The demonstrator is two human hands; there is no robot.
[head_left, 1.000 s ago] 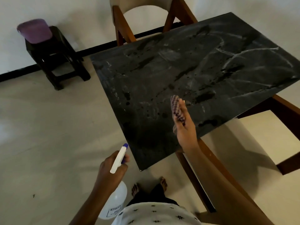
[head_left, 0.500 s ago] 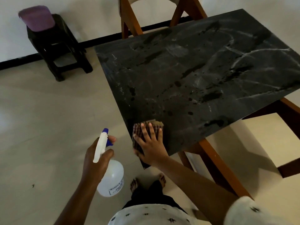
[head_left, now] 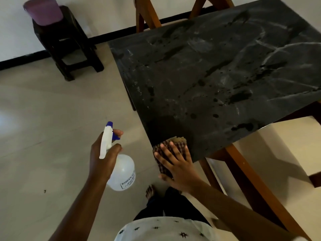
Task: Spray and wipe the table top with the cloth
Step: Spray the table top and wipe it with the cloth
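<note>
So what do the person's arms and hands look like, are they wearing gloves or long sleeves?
No gloves. The left hand and right hand are bare, with no rings, watch or bracelets showing. Both forearms are bare too. A white short sleeve just shows at the right arm's top, matching the white shirt with small dark star-like prints.

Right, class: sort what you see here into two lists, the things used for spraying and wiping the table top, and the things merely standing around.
In use:
- spray bottle, held in the left hand
- checked cloth, pressed under the right hand
- table top, spattered with drops

Standing around:
- dark stool with a purple pad
- wooden chair behind the table
</note>
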